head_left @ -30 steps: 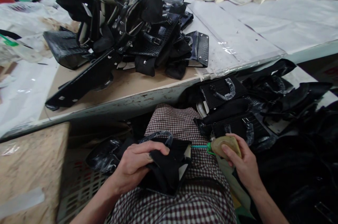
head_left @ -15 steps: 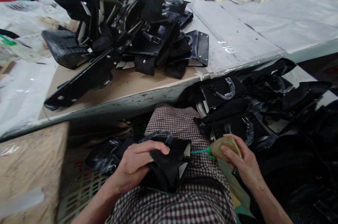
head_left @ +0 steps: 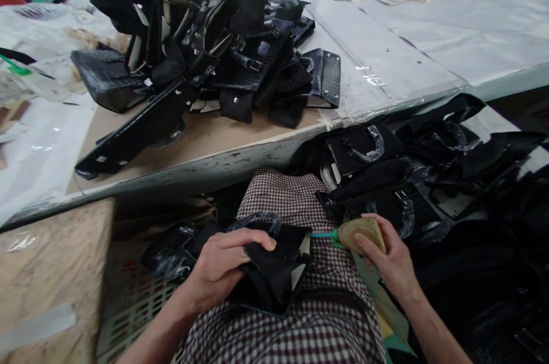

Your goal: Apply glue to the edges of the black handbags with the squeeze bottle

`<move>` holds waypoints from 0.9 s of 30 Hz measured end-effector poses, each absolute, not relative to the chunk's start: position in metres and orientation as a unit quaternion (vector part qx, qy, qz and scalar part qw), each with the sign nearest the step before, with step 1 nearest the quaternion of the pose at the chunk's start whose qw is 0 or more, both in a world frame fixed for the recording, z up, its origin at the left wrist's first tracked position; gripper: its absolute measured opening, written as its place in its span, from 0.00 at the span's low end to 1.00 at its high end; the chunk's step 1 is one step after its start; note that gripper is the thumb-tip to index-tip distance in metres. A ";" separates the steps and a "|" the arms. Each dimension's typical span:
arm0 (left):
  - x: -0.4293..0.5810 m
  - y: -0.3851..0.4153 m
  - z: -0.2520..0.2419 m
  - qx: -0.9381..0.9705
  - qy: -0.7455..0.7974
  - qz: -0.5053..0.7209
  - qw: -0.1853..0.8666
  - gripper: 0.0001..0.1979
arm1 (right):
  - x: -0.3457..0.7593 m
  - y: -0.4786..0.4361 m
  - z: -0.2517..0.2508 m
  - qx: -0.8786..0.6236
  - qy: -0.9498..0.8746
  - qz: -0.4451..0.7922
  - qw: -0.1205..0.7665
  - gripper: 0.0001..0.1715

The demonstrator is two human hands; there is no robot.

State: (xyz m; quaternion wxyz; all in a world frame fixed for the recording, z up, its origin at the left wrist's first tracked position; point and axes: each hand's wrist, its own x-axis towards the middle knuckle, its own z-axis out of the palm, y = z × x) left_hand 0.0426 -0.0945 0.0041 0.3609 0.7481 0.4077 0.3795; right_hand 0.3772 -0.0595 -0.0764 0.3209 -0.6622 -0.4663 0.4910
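A black handbag part (head_left: pixel 278 275) with a plastic-wrapped handle rests on my lap, over a checked apron (head_left: pixel 283 195). My left hand (head_left: pixel 231 258) grips it, the fingers pressing a flap of dark lining back. In my right hand (head_left: pixel 386 252) is a glue bottle (head_left: pixel 360 235), yellowish and lying sideways, with a green collar and a thin blue-green nozzle. The nozzle points left, its tip at the right edge of the bag part, by a pale strip. Whether the tip touches the strip I cannot tell.
Black bag pieces (head_left: pixel 257 60) are heaped on the worktable (head_left: pixel 214 155) ahead. More black handbags (head_left: pixel 364 149) lie to my right below the table edge. At left stand a worn board (head_left: pixel 47 272) and a plastic crate (head_left: pixel 128 301). Another bottle (head_left: pixel 34 80) lies on the table.
My right hand has shifted slightly left and up with the glue bottle, bringing its nozzle tip closer along the bag part's edge. My left hand has stayed in place.
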 end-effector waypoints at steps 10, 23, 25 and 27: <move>0.042 -0.093 0.000 0.745 0.410 0.388 0.356 0.12 | 0.375 -0.063 -0.082 -0.673 -0.451 0.457 0.366 0.34; 0.042 -0.095 -0.002 0.760 0.401 0.372 0.350 0.12 | 0.383 -0.059 -0.076 -0.651 -0.380 0.557 0.347 0.34; 0.043 -0.096 -0.002 0.761 0.399 0.374 0.349 0.11 | 0.384 -0.062 -0.072 -0.658 -0.389 0.558 0.324 0.34; 0.044 -0.097 -0.003 0.766 0.397 0.371 0.345 0.11 | 0.384 -0.065 -0.067 -0.662 -0.400 0.560 0.297 0.34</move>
